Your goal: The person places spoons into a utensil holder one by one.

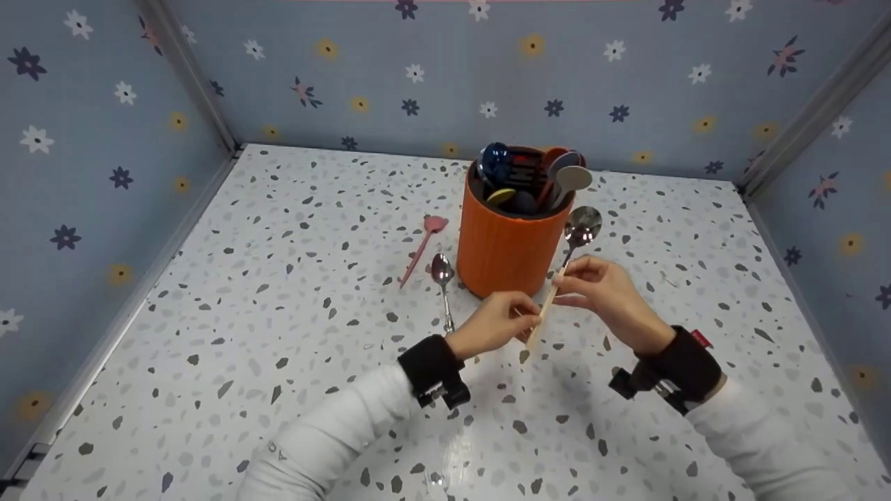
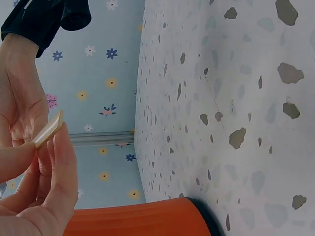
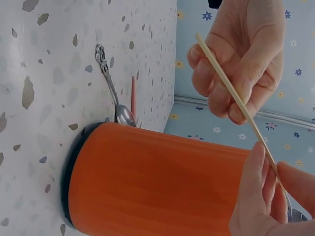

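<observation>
Both hands hold one spoon with a shiny metal bowl [image 1: 583, 226] and a pale, flat handle [image 3: 230, 87]. My right hand [image 1: 609, 296] pinches the handle's upper part, close below the metal neck. Lower down, my left hand [image 1: 491, 323] grips the same handle between thumb and fingers, with its end sticking out past them. The spoon slants, bowl up and to the right, in front of an orange utensil holder [image 1: 511, 247]. In the left wrist view, only the handle's pale end [image 2: 49, 130] shows above the left fingers.
Several spoons and other utensils, including a grey one [image 1: 574, 178] and a yellow one [image 1: 500, 196], stand in the holder. Left of it lie an ornate metal spoon [image 1: 442, 270] and a pink spoon [image 1: 434, 224] on the speckled table [image 1: 278, 278]. Flower-patterned panels [image 1: 445, 76] enclose the table.
</observation>
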`<action>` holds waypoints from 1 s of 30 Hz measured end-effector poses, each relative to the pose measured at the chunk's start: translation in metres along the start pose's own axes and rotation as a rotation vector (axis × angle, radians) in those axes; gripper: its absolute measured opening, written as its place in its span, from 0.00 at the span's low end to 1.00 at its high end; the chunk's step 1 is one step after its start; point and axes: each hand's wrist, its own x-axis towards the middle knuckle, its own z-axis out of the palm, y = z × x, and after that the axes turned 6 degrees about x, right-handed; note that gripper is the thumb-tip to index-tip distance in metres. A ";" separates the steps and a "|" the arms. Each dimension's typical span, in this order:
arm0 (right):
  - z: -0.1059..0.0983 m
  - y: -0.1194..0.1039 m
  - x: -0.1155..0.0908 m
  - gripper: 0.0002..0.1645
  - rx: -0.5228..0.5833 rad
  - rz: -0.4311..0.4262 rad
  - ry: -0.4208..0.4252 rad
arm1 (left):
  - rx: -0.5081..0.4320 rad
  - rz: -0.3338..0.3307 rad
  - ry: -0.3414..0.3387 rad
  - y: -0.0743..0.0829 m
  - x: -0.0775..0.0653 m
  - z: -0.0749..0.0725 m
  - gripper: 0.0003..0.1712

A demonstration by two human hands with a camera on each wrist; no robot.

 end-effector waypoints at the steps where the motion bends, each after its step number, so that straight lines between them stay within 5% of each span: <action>1: 0.000 -0.003 0.000 0.12 -0.006 -0.008 -0.001 | 0.008 0.006 0.004 0.002 0.001 -0.001 0.08; 18: 0.002 -0.059 0.001 0.10 -0.023 -0.246 -0.009 | 0.212 0.246 0.158 0.048 0.019 -0.023 0.06; 30: 0.007 -0.096 0.006 0.10 0.032 -0.391 -0.047 | 0.225 0.303 0.196 0.076 0.034 -0.042 0.07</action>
